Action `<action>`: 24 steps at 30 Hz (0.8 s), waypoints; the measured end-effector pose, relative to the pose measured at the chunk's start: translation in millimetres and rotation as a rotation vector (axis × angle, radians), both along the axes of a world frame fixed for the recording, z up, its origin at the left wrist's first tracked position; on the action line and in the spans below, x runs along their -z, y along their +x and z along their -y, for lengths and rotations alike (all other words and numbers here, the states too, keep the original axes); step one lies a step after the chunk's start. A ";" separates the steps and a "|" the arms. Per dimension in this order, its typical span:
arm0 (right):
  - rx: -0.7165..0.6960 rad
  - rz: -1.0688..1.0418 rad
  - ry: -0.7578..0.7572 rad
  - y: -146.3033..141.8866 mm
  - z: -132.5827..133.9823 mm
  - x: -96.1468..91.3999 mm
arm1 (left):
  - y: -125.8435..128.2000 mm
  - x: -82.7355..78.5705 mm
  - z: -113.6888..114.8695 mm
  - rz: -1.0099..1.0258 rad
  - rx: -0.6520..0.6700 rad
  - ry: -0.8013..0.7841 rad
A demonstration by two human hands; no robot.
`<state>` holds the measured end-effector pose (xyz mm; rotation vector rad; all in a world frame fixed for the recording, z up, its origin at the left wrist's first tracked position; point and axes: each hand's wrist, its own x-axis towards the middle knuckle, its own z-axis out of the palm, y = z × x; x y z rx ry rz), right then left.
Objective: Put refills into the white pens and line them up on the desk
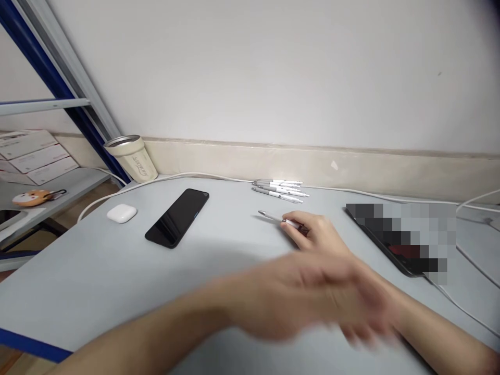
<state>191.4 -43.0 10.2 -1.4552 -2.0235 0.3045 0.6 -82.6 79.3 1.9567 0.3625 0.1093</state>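
Note:
My right hand (318, 234) rests on the grey table (97, 271) with its fingers pinched round a white and grey pen (273, 217) whose tip points left. My left hand (312, 297) sweeps across in front of it, near the camera, smeared by motion so its fingers do not show clearly. Behind the held pen, several more white pens (281, 189) lie in a small group near the wall.
A black phone (177, 217) lies left of centre, with a white earbud case (122, 213) beside it. A cream cup (132, 158) stands at the back left. A dark tablet (394, 245) lies at the right, white cables around it. Shelves with boxes stand at left.

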 end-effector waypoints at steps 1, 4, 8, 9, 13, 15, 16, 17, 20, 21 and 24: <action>-0.011 -0.007 -0.009 -0.4 0.7 -0.9 | 4.1 -1.0 -9.3 0.107 -0.218 0.019; -0.035 0.008 0.014 -0.2 1.9 -1.5 | 5.6 15.2 -33.1 0.245 -0.754 0.236; -0.028 0.041 0.070 3.1 1.9 1.1 | -4.0 46.9 -61.8 0.162 -0.987 0.700; -0.031 0.051 0.074 4.0 2.0 1.5 | -5.8 51.9 -67.1 0.133 -0.990 0.688; -0.048 0.083 0.074 6.1 3.0 1.6 | -7.4 60.0 -75.9 -0.004 -0.911 0.526; -0.072 0.092 0.078 6.6 3.7 1.2 | -6.6 60.7 -75.5 -0.023 -0.866 0.500; -0.084 0.094 0.078 6.9 4.0 1.0 | -6.3 61.0 -75.1 -0.019 -0.846 0.504; -0.094 0.095 0.077 7.3 4.3 1.0 | -6.2 61.5 -74.8 -0.006 -0.831 0.512; -0.102 0.097 0.066 8.6 4.5 1.0 | -6.2 63.1 -74.4 0.045 -0.796 0.506; -0.101 0.097 0.063 8.9 4.3 1.1 | -6.1 63.6 -74.2 0.065 -0.790 0.501; -0.094 0.092 0.058 8.8 3.3 1.0 | -4.7 64.6 -72.8 0.103 -0.792 0.498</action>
